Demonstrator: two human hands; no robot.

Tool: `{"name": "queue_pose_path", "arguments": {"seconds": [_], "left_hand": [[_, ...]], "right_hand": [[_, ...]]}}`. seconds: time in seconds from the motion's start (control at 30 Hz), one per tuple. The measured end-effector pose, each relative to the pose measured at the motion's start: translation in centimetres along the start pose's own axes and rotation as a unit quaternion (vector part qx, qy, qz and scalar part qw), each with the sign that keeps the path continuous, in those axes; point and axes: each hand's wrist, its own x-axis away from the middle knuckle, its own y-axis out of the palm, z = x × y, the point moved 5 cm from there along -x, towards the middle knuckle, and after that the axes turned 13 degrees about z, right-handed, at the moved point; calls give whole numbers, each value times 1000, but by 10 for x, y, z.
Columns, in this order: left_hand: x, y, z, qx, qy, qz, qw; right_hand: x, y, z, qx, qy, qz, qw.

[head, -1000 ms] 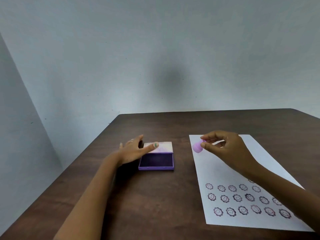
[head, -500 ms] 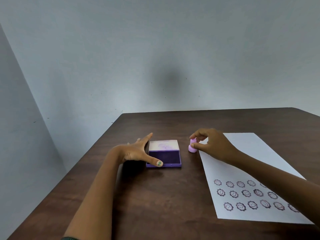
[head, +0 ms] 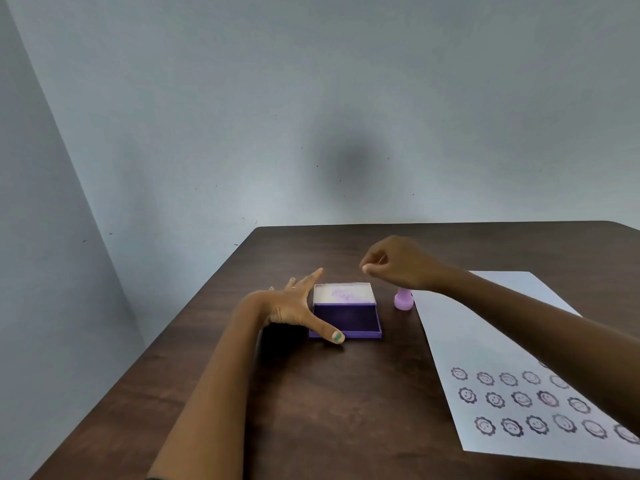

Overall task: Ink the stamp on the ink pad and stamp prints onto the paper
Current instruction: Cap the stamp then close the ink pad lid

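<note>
A small pink stamp (head: 403,300) stands upright on the table, between the ink pad and the paper's left edge. The purple ink pad (head: 349,318) lies open, its white lid (head: 344,293) folded back. My left hand (head: 291,306) spans the pad's left side, thumb on the front corner and index finger by the lid's rear corner. My right hand (head: 398,263) hovers above and just left of the stamp, its fingers curled together with nothing in them. The white paper (head: 485,334) carries three rows of round flower-face prints at its near end.
The dark wooden table (head: 329,410) fills the lower view, its left edge running diagonally beside a pale wall. My right forearm crosses above the paper's right part and hides some prints there.
My right hand carried the stamp off the paper, set it on the table beside the pad, let go and lifted. My left thumb moved from the lid to the pad's front corner.
</note>
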Motion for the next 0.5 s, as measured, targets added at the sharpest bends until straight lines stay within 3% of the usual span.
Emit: {"name": "queue_pose_path", "arguments": {"seconds": [0.1, 0.27, 0.5], "left_hand": [[-1, -1, 1, -12, 2, 4, 1000], [-3, 0, 0, -19, 1, 3, 1000], [-5, 2, 0, -16, 5, 2, 1000]], "right_hand": [[-11, 24, -12, 44, -26, -66, 997], [-23, 45, -13, 78, -9, -111, 991], [-27, 48, -8, 63, 27, -110, 992]]}}
